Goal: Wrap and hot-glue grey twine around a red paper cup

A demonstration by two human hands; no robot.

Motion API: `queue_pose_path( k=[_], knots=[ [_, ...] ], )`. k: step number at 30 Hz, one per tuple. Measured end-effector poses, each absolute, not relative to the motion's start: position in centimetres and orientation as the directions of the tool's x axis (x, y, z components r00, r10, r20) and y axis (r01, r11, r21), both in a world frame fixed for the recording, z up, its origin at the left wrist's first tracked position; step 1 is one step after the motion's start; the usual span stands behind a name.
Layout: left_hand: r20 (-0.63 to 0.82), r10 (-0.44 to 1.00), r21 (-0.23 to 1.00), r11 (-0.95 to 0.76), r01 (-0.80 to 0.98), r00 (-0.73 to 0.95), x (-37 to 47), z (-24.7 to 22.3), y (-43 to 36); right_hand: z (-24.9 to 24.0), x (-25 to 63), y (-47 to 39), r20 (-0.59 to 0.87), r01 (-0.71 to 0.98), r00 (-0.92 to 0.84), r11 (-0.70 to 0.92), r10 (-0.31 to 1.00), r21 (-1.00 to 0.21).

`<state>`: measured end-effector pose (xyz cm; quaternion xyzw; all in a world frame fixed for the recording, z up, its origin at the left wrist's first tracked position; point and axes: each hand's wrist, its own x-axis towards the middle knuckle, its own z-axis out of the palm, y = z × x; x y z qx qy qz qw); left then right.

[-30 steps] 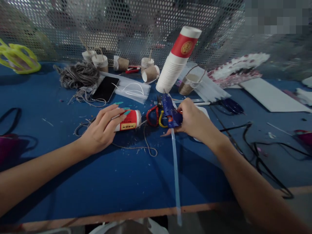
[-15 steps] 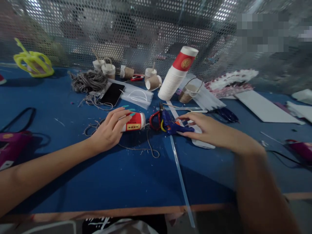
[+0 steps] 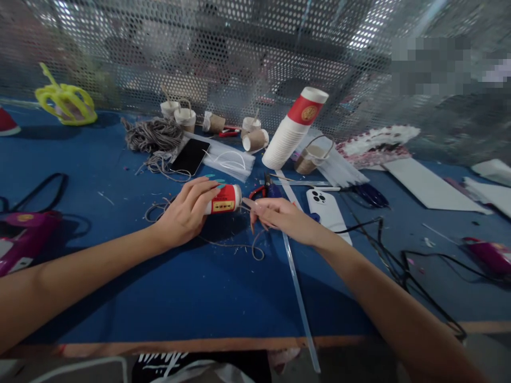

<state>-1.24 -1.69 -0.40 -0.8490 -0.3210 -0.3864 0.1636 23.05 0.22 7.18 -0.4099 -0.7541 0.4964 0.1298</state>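
Head view, clock positions read with the red-and-white cup [image 3: 224, 199] as dial centre. The cup lies on its side on the blue table [image 3: 159, 298], its rim toward 3 o'clock. The left hand [image 3: 187, 207], at 9 o'clock, remains clamped over it, fingers curved across its wall.

Change noted: half a second ago the right hand [image 3: 279, 215] was at the blue glue gun [image 3: 272, 190]; it has since moved off it and in to 3 o'clock, just beside the rim. Its thumb and fingertips are together on the grey cord [image 3: 257, 251]. The glue gun lies behind the hand, partly hidden.

The white phone [image 3: 329, 210], previously partly covered by that hand, now shows its lenses, further out at 3 o'clock. The cup stack [image 3: 285, 141] stands tilted at 2 o'clock; the black phone [image 3: 191, 157] lies between 10 and 11 o'clock.
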Motion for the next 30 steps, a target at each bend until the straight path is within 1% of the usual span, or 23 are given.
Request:
queue_pose_path(
  k=[2,4,6,8,10,11,14,18,24,30],
  knots=[
    [0.761,0.428,-0.028,-0.729,0.684,0.488,-1.2,-0.4,-1.7,8.4,23.0,0.1,-0.193,0.549,-0.639,0.265,0.745,-0.793],
    [0.753,0.435,-0.027,-0.729,0.684,0.493,-1.1,-0.3,-1.7,9.7,23.0,0.1,-0.131,0.581,-0.645,0.372,0.753,-0.724],
    [0.742,0.43,-0.036,-0.74,0.672,0.514,-1.1,-0.3,-1.7,10.9,22.8,0.4,-0.038,0.608,-0.655,0.496,0.755,-0.62],
    [0.734,0.432,-0.04,-0.744,0.668,0.525,-1.1,-0.4,-1.7,11.9,22.6,1.0,0.015,0.636,-0.678,0.596,0.735,-0.49],
    [0.727,0.446,-0.028,-0.74,0.672,0.522,-1.1,-0.4,-1.7,12.6,22.3,1.7,0.005,0.647,-0.706,0.647,0.708,-0.403],
    [0.722,0.458,-0.017,-0.738,0.674,0.519,-1.1,-0.5,-1.7,12.9,22.1,2.1,-0.008,0.642,-0.721,0.663,0.693,-0.385],
    [0.701,0.471,-0.002,-0.75,0.661,0.536,-1.1,-0.5,-1.7,13.0,21.5,2.9,-0.012,0.588,-0.769,0.699,0.64,-0.408],
    [0.674,0.458,-0.002,-0.783,0.622,0.58,-1.2,-0.3,-1.7,12.4,20.9,3.3,0.056,0.512,-0.8,0.729,0.597,-0.455],
    [0.66,0.473,0.022,-0.789,0.614,0.584,-1.2,-0.3,-1.7,11.4,21.0,3.9,0.125,0.502,-0.788,0.747,0.603,-0.435],
    [0.664,0.468,0.029,-0.795,0.606,0.583,-1.4,-0.5,-1.6,10.7,21.2,4.5,0.151,0.474,-0.782,0.735,0.605,-0.485]
  ],
)
